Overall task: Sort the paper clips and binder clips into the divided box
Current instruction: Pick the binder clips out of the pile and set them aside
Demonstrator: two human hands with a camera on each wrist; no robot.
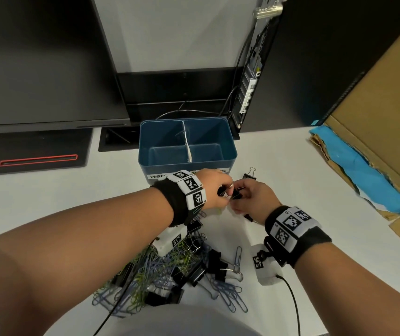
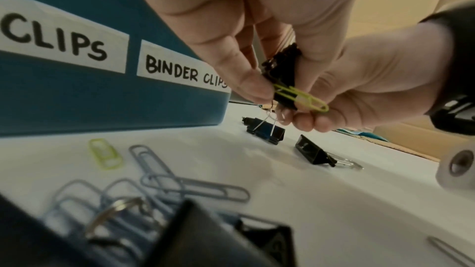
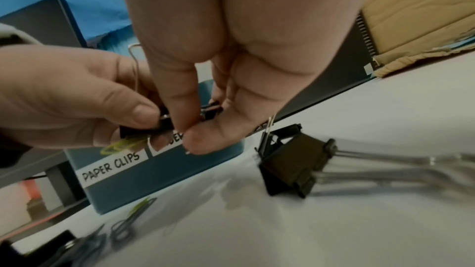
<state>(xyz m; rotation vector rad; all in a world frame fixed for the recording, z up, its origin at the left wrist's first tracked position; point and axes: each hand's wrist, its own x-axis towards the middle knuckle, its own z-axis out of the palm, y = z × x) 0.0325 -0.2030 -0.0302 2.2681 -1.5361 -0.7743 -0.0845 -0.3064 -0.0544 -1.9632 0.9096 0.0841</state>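
The blue divided box [image 1: 228, 141] stands at the back of the white table, and its front labels read PAPER CLIPS on the left and BINDER CLIPS on the right [image 2: 180, 72]. Both compartments look bare. Just in front of it my left hand [image 1: 216, 190] and right hand [image 1: 249, 197] meet, both pinching a black binder clip [image 2: 282, 72] with a green paper clip [image 2: 300, 98] hooked on it. The right wrist view shows my left thumb pressing on the black clip [image 3: 144, 127]. A mixed pile of clips [image 1: 169, 270] lies near me.
Loose binder clips [image 2: 267, 131] [image 2: 313, 153] lie on the table by the box's right corner. A dark monitor [image 1: 36, 57] and its base [image 1: 36, 151] stand at the back left, and an open cardboard box [image 1: 376, 141] stands at the right. A black cable [image 1: 291, 299] trails from my right wrist.
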